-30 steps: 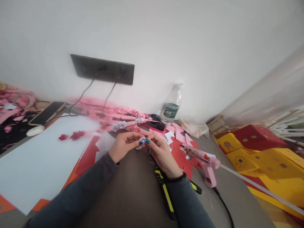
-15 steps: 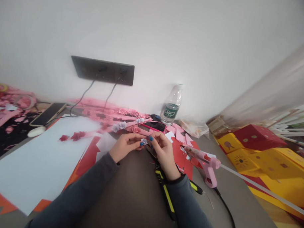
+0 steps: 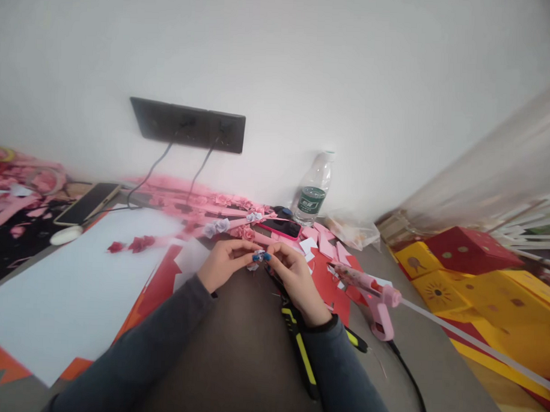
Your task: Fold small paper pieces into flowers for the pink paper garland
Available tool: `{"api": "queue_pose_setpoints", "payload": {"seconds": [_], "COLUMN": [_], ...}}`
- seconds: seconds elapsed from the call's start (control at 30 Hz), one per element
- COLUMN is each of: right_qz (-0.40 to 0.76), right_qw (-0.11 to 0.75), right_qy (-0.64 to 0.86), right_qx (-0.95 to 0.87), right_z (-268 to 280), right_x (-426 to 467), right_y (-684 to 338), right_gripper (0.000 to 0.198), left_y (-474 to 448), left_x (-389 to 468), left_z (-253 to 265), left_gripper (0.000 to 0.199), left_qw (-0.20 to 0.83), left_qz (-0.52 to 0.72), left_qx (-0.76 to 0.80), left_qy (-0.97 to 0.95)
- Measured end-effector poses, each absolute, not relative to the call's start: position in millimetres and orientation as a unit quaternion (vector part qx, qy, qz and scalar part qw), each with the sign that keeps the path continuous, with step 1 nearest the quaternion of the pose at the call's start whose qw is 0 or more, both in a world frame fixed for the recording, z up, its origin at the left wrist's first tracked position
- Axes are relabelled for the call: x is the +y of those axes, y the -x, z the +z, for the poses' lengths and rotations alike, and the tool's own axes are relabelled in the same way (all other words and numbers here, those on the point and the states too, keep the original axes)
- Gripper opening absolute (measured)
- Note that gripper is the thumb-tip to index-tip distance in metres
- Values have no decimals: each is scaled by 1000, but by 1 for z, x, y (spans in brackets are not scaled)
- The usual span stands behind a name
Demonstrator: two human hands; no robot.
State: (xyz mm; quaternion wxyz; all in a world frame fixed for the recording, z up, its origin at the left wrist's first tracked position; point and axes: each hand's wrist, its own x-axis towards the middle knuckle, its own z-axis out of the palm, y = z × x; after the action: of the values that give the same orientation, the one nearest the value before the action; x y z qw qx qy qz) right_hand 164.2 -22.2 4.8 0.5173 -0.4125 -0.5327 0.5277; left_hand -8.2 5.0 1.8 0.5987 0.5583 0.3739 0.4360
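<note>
A small pale paper flower is pinched between the fingertips of both hands. My left hand is closed on its left side, thumb and fingers together. From the right, my right hand grips it the same way, so the fingertips hide part of the flower. Under my right hand and wrist lie pliers with black and yellow handles, their jaws partly covered. Just behind the hands are stems bearing pale paper flowers and pink paper flowers.
At right a pink glue gun lies beside red paper. Behind stand a plastic bottle and a pink-edged phone. White sheets cover the left side, near another phone. Yellow and red boxes are far right.
My right fingertips have moved slightly left, closer to my left fingertips, and both now meet at the paper flower. The flower has turned a little. The things on the table stay put.
</note>
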Motion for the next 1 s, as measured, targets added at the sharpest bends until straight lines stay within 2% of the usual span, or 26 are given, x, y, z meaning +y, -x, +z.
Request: {"api": "queue_pose_setpoints", "payload": {"seconds": [0.17,0.4,0.7,0.83,1.0], "right_qz": [674,730,630,581,578], "right_qw": [519,500,581,579,574], "right_qy": [338,297,353,383,394], "right_qx": [-402,-360,-376,-424,-426], "right_z": [8,9,0,-4,-8], "right_x": [-26,-27,-21,-19,-18], "right_y": [-163,-162,-155,-154,-156], "right_gripper": [34,35,35,34,32], "left_y": [8,6,5,4,2], "left_x": [4,2,6,4,3], "left_z": [2,2,-4,-2,3], "left_gripper": [27,34,35,40,48], "left_qw": [653,701,691,690,699], "left_qz": [418,410,441,447,443], "left_qx": [346,341,352,358,357], "left_qy": [-528,-474,-452,-444,-434]}}
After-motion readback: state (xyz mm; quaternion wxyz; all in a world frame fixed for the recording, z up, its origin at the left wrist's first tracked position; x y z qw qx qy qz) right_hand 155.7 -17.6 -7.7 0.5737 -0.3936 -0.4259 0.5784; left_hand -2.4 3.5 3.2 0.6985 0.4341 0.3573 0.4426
